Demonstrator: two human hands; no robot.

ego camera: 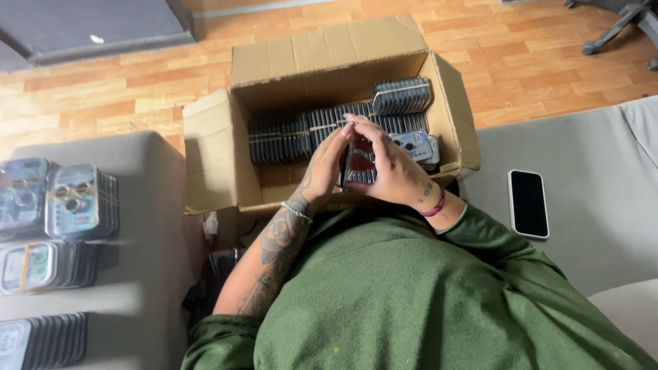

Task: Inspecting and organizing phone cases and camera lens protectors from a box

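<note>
Over an open cardboard box [329, 62], left hand [325, 164] and right hand [391, 168] together grip a stack of dark cases [358, 164].

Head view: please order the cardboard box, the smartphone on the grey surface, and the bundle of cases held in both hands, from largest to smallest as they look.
1. cardboard box, clearly largest.
2. and 3. smartphone and bundle of cases: similar in apparent size, and the left hand and right hand partly cover the bundle, so I will not rank them.

Cases [329, 130] in box [212, 154] — phone [528, 203] right
</note>
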